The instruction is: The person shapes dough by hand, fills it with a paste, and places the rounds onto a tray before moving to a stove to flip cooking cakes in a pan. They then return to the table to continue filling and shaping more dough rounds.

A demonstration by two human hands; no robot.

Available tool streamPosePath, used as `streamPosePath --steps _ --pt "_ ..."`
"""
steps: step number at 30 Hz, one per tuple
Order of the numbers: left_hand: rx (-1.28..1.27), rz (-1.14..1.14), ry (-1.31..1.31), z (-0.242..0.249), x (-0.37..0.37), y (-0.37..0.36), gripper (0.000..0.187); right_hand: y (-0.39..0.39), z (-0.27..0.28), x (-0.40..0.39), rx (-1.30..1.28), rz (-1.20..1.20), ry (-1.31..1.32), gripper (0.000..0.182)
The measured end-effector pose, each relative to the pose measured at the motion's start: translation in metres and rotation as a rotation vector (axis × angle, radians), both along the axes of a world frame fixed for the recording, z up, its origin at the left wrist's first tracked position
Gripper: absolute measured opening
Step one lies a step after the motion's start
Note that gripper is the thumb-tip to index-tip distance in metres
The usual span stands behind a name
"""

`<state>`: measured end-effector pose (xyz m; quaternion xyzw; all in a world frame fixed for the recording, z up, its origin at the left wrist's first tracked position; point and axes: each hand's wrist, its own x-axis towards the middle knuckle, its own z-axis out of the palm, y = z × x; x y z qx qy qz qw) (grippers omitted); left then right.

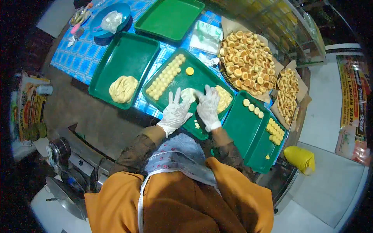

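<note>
A pale, flattened piece of dough [188, 95] lies on a green tray [200, 75] between my gloved hands. My left hand [175, 112] is at its left side with fingers spread. At its right is my right hand [208, 106], fingers stretched out, the tips slightly blurred. Whether either hand presses on the dough cannot be made out. Right of my right hand sits a larger yellowish lump [224, 99], partly hidden by it. Rows of small dough balls [165, 77] line the tray's left side, near a small round yellow object [189, 71]. Dough scraps [197, 124] lie at the near edge.
On the left, another green tray [120, 54] holds a big dough mound [123, 89]. A right-hand tray [241, 132] carries dough rounds [253, 108]. Behind are a green tray [171, 17], blue basin [112, 19], plastic packet [206, 37] and heaped baked pieces [248, 62].
</note>
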<state>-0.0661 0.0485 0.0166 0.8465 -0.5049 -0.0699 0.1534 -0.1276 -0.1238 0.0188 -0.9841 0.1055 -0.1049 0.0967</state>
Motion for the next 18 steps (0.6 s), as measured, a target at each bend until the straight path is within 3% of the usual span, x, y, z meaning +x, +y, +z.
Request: streamPosePath --steps 4,6,8,11,14,15,16,18 --pt "-0.051 0.046 0.016 -0.003 -0.007 -0.003 0.062 -0.012 -0.027 0.084 0.382 -0.116 -0.371 0.034" --pt "-0.034 0.051 0.01 -0.004 -0.002 -0.006 0.059 -0.005 -0.024 0.104 0.352 -0.104 -0.289 0.046" --pt "-0.074 0.155 0.023 -0.01 0.002 -0.007 0.056 0.002 -0.023 0.117 0.189 -0.099 -0.127 0.048" --pt "-0.137 0.153 -0.094 -0.014 0.001 -0.004 0.058 0.006 -0.032 0.122 0.143 -0.136 -0.154 0.044" --pt "-0.16 0.15 -0.032 -0.009 0.005 -0.007 0.058 -0.009 -0.047 0.124 0.391 -0.095 -0.385 0.041" --pt "-0.098 0.176 -0.011 -0.005 0.004 -0.007 0.057 -0.012 -0.05 0.122 0.73 -0.15 -0.42 0.04" --pt "-0.225 0.281 0.007 -0.013 0.003 -0.009 0.051 -0.016 -0.05 0.123 1.069 -0.2 -0.448 0.04" --pt "-0.468 0.481 0.048 -0.037 -0.003 -0.01 0.04 -0.026 -0.062 0.116 0.85 -0.204 -0.36 0.044"
